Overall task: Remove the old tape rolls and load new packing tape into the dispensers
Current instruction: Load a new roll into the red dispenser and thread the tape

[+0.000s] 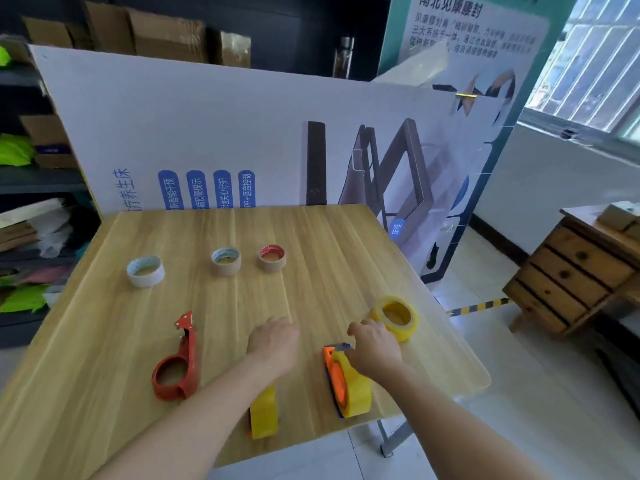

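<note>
Three used-up cardboard cores stand at the back of the wooden table (311, 237): a white one (145, 270), a grey one (226, 260) and a red-lined one (272, 258). An empty red dispenser (178, 362) lies at the front left. A dispenser loaded with yellow tape (264, 412) lies under my left forearm, and my left hand (273, 344) rests above it, fingers curled downward. My right hand (375, 348) presses on the orange dispenser (346, 382), which carries a yellow roll. A loose yellow tape roll (396, 317) lies just beyond my right hand.
A large printed board (207, 133) leans upright behind the table. Shelves with cardboard boxes (166, 32) fill the left and back. A wooden drawer chest (575, 275) stands at the right on the tiled floor, past a striped floor strip (479, 306).
</note>
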The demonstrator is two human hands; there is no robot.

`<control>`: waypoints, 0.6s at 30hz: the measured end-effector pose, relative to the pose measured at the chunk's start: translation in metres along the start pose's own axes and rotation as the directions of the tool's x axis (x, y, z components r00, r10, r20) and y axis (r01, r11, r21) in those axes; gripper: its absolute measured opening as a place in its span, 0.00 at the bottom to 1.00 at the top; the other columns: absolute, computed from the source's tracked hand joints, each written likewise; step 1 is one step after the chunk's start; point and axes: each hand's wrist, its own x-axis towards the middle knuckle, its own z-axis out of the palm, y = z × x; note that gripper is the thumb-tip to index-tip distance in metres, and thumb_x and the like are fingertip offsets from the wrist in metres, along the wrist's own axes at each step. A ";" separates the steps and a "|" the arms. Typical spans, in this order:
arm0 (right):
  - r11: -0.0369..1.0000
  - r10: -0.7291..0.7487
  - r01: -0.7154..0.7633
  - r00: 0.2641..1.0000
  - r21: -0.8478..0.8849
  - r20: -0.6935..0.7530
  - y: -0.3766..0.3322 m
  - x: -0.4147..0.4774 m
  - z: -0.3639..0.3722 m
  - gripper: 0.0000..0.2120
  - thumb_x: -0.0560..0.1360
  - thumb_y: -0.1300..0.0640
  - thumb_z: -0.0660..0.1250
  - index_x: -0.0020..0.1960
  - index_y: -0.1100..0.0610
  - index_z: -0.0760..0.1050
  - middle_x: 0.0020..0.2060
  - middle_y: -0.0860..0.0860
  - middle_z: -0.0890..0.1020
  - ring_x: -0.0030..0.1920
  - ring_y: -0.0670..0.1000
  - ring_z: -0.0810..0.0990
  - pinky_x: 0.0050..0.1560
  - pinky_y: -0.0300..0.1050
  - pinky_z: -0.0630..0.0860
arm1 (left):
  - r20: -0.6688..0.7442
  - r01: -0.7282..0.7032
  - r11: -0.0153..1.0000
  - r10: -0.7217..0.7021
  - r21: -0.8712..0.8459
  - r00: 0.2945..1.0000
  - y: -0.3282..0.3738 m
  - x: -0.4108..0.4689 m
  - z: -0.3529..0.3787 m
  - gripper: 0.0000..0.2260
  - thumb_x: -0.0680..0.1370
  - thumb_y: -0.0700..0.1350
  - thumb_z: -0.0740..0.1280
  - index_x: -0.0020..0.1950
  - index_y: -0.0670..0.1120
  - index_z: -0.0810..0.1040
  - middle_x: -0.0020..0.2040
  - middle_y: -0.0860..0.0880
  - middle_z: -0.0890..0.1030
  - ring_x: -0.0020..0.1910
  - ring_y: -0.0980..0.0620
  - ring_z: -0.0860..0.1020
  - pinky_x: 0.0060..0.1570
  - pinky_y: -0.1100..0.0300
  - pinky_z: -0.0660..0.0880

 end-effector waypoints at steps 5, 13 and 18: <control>0.997 0.039 -0.039 0.999 -0.072 0.005 0.054 0.006 -0.014 0.17 0.77 0.51 0.64 0.64 0.55 0.73 0.60 0.55 0.74 0.64 0.58 0.71 0.58 0.51 0.71 | -0.013 -0.054 0.995 0.055 0.087 0.998 0.049 0.028 -0.010 0.12 0.78 0.41 0.60 0.61 0.45 0.76 0.60 0.46 0.76 0.64 0.46 0.72 0.55 0.52 0.73; 0.995 0.016 -0.013 0.999 -0.099 0.036 0.143 0.037 -0.019 0.15 0.77 0.55 0.63 0.63 0.54 0.73 0.60 0.54 0.76 0.61 0.56 0.72 0.56 0.47 0.69 | 0.017 -0.082 0.989 0.081 0.126 0.997 0.136 0.081 -0.003 0.13 0.79 0.41 0.58 0.60 0.47 0.77 0.59 0.47 0.76 0.64 0.46 0.72 0.56 0.52 0.72; 0.994 -0.012 0.020 0.997 -0.106 0.073 0.183 0.059 -0.019 0.15 0.78 0.55 0.63 0.63 0.54 0.72 0.59 0.54 0.76 0.60 0.56 0.73 0.57 0.48 0.70 | 0.047 -0.052 0.992 0.047 0.113 0.998 0.173 0.111 0.009 0.12 0.79 0.43 0.60 0.60 0.47 0.76 0.60 0.48 0.77 0.65 0.46 0.71 0.57 0.52 0.72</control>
